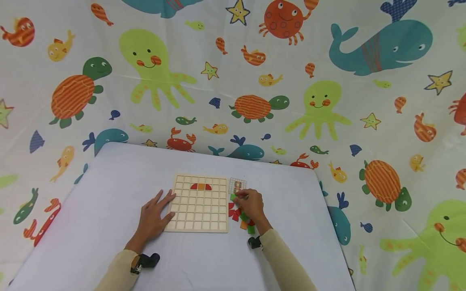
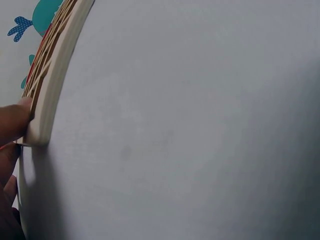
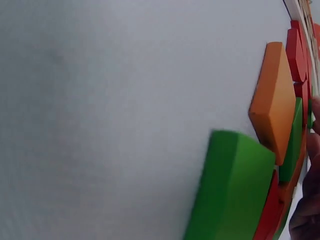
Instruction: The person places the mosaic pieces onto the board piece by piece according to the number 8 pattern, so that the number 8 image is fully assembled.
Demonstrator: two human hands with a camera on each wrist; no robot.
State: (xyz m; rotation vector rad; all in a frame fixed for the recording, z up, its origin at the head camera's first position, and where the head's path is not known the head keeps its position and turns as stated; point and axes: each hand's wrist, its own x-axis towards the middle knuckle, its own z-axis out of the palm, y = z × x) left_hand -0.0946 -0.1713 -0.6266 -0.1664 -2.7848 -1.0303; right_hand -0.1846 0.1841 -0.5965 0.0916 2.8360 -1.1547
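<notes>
A wooden grid board [image 1: 200,210] lies on the white table, with an orange square [image 1: 201,186] between two red rounded pieces in an upper row. My left hand [image 1: 153,216] rests spread at the board's left edge, thumb and fingertips touching it; in the left wrist view, fingers [image 2: 15,122] touch the board's side [image 2: 55,75]. To the right of the board, my right hand [image 1: 250,205] is over the loose pieces, fingertips at a green piece [image 1: 233,197]; whether it is pinched cannot be told. The right wrist view shows part of that hand [image 3: 309,185] at the frame edge.
A small gridded pattern card [image 1: 237,185] lies beside the board's upper right. Loose red pieces [image 1: 233,211], an orange piece [image 1: 243,224] and a green piece [image 1: 251,230] lie near my right wrist. A cloth with sea animals [image 1: 225,81] hangs behind the table.
</notes>
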